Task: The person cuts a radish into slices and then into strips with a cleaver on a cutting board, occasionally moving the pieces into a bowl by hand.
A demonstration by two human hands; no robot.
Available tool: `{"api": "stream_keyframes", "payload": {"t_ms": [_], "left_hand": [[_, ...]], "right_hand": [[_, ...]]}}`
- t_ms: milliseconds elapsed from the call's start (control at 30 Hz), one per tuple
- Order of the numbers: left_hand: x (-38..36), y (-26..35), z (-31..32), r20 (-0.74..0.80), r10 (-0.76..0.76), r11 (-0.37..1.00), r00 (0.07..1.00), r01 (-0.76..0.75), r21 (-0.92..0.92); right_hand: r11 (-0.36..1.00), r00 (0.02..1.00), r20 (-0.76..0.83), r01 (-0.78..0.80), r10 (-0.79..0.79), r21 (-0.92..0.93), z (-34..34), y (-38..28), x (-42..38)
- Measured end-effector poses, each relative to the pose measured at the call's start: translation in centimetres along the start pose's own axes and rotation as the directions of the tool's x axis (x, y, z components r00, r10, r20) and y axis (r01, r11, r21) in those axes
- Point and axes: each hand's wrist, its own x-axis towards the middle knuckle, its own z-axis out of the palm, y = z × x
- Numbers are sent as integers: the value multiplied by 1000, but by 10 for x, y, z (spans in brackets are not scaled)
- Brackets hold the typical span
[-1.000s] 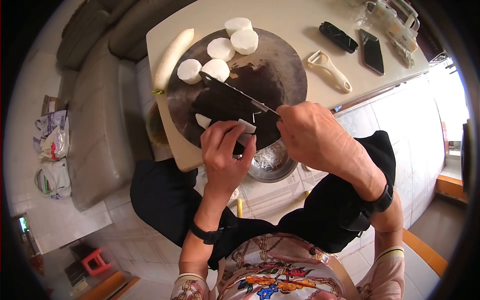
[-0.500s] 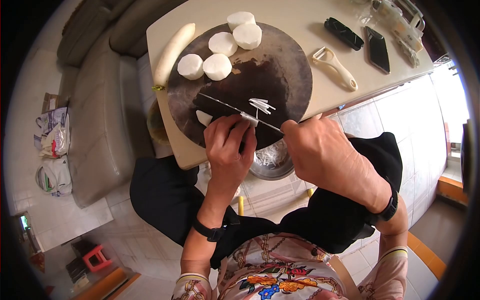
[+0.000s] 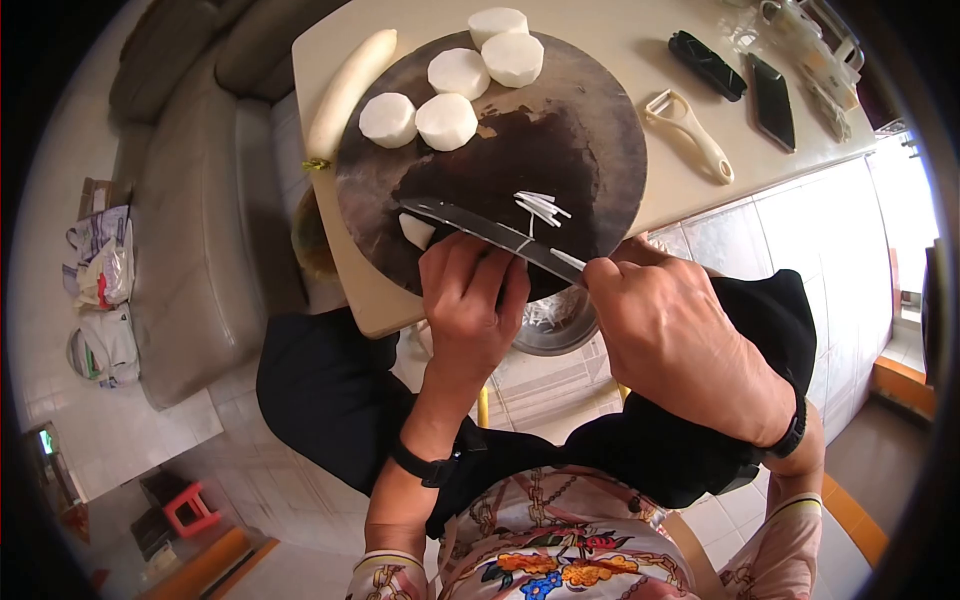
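Observation:
My right hand [image 3: 680,345] is closed around the handle of a kitchen knife [image 3: 470,224]. The dark blade lies slantwise over the near part of a round chopping board [image 3: 610,130], its broad face tilted into view. Curled against the blade's near side, the fingers of my left hand [image 3: 475,290] press on a white radish piece, which the blade now hides. A few thin radish strips [image 3: 541,208] lie beyond the blade, with one shred stuck to it. A small radish offcut [image 3: 416,231] sits left of my left hand.
Several thick radish rounds [image 3: 447,122] stand on the board's far side. A whole radish [image 3: 350,95] lies left of the board on the table [image 3: 390,310]. To the right are a peeler [image 3: 690,135], a phone [image 3: 770,100] and a black case [image 3: 707,65]. Below the edge, a metal bowl [image 3: 560,335] holds shreds.
The knife has turned from edge-on to showing its broad face, and it now covers the radish piece at my left fingertips. The whole view has shifted slightly.

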Motion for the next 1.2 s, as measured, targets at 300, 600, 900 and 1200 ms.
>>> {"api": "stream_keyframes", "payload": {"t_ms": [300, 600, 900, 1200], "left_hand": [[0, 1, 1, 5, -5, 999, 1000, 5, -35], [-6, -3, -2, 45, 22, 999, 999, -20, -45], [-2, -3, -1, 36, 42, 998, 998, -40, -39], [-9, -9, -1, 27, 89, 995, 996, -88, -45]], "right_hand": [[1000, 999, 31, -6, 6, 26, 4, 0, 12], [998, 996, 69, -52, 53, -25, 2, -12, 5], [997, 997, 73, 18, -12, -78, 6, -11, 11], [997, 1000, 12, 7, -6, -82, 11, -13, 7]]}}
